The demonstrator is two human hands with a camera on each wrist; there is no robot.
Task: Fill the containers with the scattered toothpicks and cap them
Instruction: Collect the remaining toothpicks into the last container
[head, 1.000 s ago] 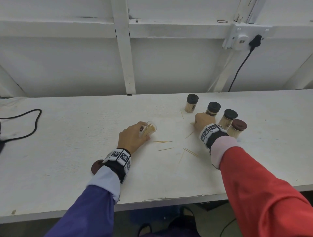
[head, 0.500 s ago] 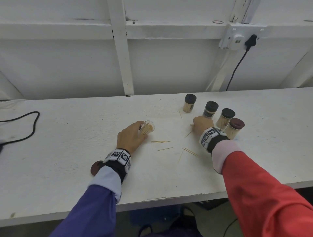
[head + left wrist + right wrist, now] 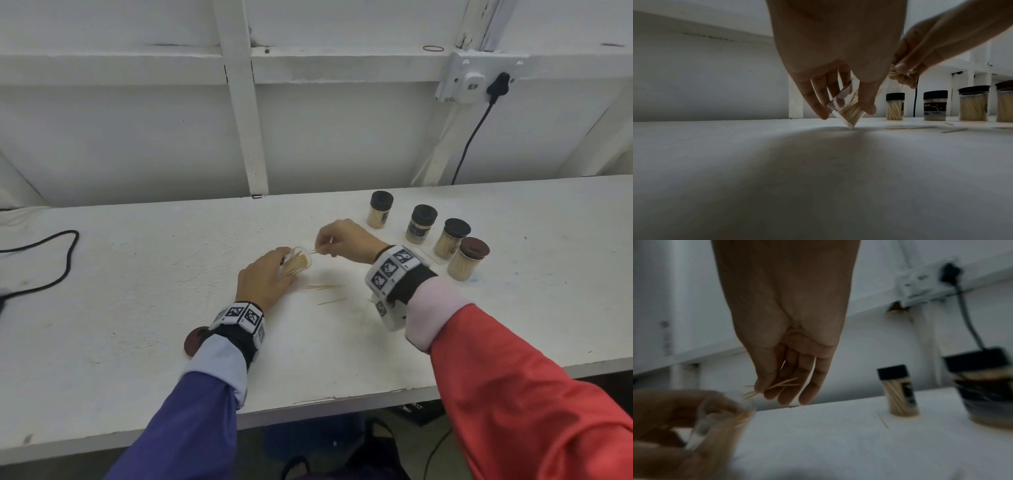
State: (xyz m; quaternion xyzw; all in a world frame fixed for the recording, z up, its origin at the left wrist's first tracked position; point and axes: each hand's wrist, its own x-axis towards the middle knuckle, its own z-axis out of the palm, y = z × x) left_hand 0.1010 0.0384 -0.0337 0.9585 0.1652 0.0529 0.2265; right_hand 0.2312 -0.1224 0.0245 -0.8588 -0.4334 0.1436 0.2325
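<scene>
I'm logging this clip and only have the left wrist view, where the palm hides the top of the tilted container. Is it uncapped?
Observer: Yes. In the head view the clear container in the left hand has an open mouth with no cap on it.
Operator: Is a cap anywhere nearby?
Observer: A brown lid lies flat on the table beside the left wrist, partly hidden by the sleeve.
Operator: Is the right hand's grip on one toothpick or more?
Observer: More. The right wrist view shows several toothpicks pinched by the right hand, close to the container's mouth.
</scene>
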